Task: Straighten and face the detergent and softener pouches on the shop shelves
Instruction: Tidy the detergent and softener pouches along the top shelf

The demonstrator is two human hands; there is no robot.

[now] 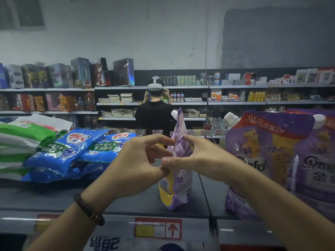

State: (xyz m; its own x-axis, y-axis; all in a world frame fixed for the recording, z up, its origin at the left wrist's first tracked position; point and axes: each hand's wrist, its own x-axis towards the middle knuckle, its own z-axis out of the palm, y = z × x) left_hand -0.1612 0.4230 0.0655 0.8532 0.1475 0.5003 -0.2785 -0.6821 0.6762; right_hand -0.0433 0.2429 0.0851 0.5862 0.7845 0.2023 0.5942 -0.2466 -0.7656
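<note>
Upright, purple pouch [178,187] between left grip [134,163], right grip [197,156], seemingly pinched

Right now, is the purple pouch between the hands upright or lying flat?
Upright: the purple pouch stands on the shelf, white cap on top, edge-on; left hand and right hand pinch it.

The middle pouch [181,189] stands edge-on with its front out of sight, and the left hand [137,160] and right hand [195,156] cover its waist. The rightmost pouch [319,163] and the green bags [21,132] are cut off at the sides. Goods on the far shelves [235,103] are too small to read.
</note>
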